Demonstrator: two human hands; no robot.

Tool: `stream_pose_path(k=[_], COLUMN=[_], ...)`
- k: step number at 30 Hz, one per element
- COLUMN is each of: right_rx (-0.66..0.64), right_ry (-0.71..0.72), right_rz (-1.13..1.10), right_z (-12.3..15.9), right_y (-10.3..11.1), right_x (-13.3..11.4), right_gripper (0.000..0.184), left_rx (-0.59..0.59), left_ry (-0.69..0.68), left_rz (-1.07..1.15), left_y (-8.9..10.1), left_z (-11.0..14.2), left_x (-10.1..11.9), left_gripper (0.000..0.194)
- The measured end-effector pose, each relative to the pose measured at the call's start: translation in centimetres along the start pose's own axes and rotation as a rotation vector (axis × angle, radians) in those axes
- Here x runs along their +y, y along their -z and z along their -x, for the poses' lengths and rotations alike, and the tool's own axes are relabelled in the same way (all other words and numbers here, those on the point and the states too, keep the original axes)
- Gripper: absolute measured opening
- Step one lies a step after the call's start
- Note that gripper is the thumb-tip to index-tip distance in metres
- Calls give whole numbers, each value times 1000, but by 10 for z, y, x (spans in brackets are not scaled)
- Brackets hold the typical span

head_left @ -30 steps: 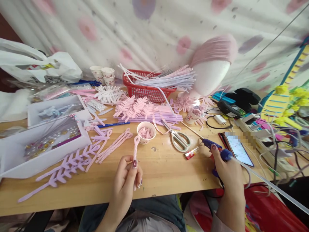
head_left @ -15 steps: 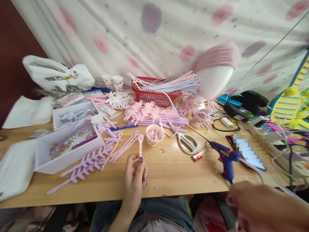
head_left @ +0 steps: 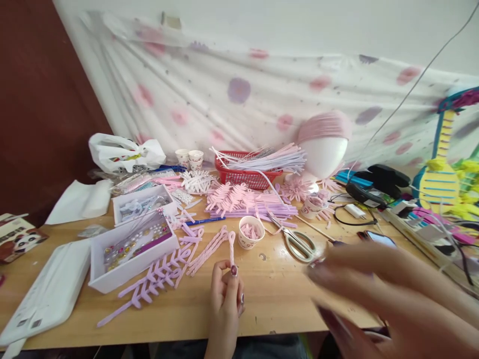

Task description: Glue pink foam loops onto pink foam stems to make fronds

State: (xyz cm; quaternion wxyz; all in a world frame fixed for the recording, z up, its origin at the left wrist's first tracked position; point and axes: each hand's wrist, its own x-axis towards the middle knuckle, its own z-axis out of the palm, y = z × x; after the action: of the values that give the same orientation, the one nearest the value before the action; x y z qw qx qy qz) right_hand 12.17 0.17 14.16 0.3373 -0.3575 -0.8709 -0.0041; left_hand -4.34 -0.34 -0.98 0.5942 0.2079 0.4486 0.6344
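My left hand pinches the lower end of a pink looped pipe-cleaner stem and holds it upright over the wooden table. My right hand is raised close to the camera, blurred by motion, with its fingers stretched out towards the left and nothing in them. It hides the glue gun. Just beyond the stem stands a paper cup of pink pieces, and scissors lie to its right.
Lilac and pink leaf-shaped pipe-cleaner pieces lie left of my hand. White trays of gems, a red basket of stems, a foam head with a pink cap, a phone and cables crowd the table.
My right hand let go of the blue glue gun, left it standing on the table, then rose across the view. The camera tilted up. My left hand kept holding the stem.
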Motion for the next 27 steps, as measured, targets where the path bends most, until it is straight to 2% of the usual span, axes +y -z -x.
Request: stream_pose_path(k=[1,3,5,6,9,12,18,21,27], right_rx=[-24,-188,-502,-602,-706,-737,-726,-723,-667], right_ry=[-25,-122,-240,-264,-254,-209,-187,-174,-171], right_rz=[43,165,277,295,300,289,254,215,113], right_z=[-19,-55,-81,-90,-100,-99,-100,-98,-94], right_y=[-6,-26,-53,-66,-94,-100,-91,-92,-98], right_x=[2,15,35,45,65,69,64,65,73], right_gripper=[19,18,17,21,21,22,23,21,22], left_rx=[-2,-3,-2,2,11,26,24,21,20], left_ry=[0,-22,-41,-45,-40,-55,-79,-79,-95], left_rz=[0,3,-5,-13,-29,-31,-54,-45,-24], left_y=[0,0,0,0,1,1,-1,-2,-3], left_z=[-1,-1,-2,-3,-6,-8,-5,-4,-4], left_x=[-1,-1,-2,-2,-4,-5,0,1,4], left_gripper=[52,52,52,53,52,50,46,44,42])
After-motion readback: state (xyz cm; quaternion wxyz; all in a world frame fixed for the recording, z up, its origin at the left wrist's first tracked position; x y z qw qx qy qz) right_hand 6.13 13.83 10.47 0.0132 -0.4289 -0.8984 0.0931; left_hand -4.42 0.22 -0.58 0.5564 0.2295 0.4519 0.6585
